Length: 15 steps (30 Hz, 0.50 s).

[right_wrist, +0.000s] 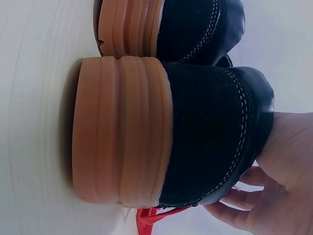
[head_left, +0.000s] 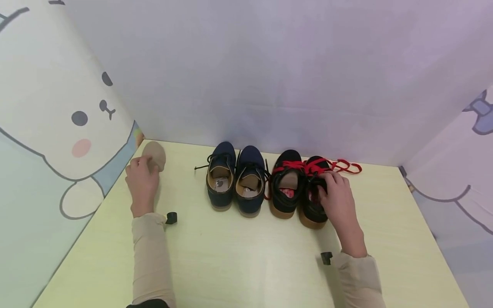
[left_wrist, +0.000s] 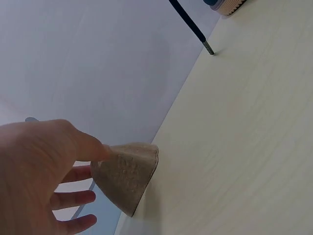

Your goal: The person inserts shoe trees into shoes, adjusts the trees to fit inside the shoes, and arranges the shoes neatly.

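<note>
At the far left of the table, my left hand (head_left: 142, 184) pinches a tan, hollow, toe-shaped shoe insert (head_left: 155, 153). In the left wrist view the thumb presses on the insert (left_wrist: 126, 178), whose rim is by the table; the other fingers are spread behind it. My right hand (head_left: 339, 199) grips the collar of the rightmost black shoe (head_left: 313, 212), thumb at the opening and fingers on the outer side. That shoe has red laces (head_left: 348, 166) trailing right. Its black mate (head_left: 284, 205) stands close on its left. From behind, the held shoe's brown ridged sole (right_wrist: 120, 132) shows.
Two navy shoes (head_left: 221, 197) with dark laces stand side by side, left of the black pair, toes toward the back wall (head_left: 269, 85). The pale yellow table (head_left: 227, 256) ends at that wall. Printed cartoon panels (head_left: 50, 107) flank both sides.
</note>
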Each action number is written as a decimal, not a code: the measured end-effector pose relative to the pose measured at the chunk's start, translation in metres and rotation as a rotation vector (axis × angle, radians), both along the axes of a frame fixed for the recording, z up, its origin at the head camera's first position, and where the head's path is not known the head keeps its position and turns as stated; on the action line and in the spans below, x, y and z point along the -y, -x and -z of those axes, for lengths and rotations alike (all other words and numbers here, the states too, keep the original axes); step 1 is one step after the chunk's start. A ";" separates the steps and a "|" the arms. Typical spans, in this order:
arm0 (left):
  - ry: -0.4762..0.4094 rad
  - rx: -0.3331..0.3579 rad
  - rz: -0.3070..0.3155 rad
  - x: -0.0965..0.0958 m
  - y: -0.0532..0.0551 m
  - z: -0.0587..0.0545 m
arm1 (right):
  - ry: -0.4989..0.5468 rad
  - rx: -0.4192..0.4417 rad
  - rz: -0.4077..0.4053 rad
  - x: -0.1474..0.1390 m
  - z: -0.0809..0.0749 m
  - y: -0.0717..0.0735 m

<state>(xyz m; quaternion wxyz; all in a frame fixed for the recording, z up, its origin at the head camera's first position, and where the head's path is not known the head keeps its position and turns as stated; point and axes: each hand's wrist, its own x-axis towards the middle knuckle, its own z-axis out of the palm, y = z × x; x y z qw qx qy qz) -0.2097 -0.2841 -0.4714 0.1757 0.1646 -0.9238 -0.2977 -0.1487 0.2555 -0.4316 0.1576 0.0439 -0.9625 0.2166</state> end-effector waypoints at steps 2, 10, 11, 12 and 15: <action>-0.017 -0.016 -0.015 -0.001 -0.001 -0.001 | -0.001 0.006 0.001 0.000 0.000 0.000; -0.029 0.008 -0.025 -0.002 -0.002 0.004 | -0.006 0.021 0.001 0.001 -0.002 -0.001; -0.030 0.012 -0.025 -0.002 -0.001 0.004 | -0.007 0.019 0.000 0.001 -0.002 -0.001; -0.032 0.012 -0.025 -0.002 -0.001 0.005 | -0.008 0.018 0.000 0.001 -0.002 -0.001; -0.041 0.016 -0.029 -0.002 0.001 0.008 | -0.011 0.016 0.000 0.001 -0.002 0.000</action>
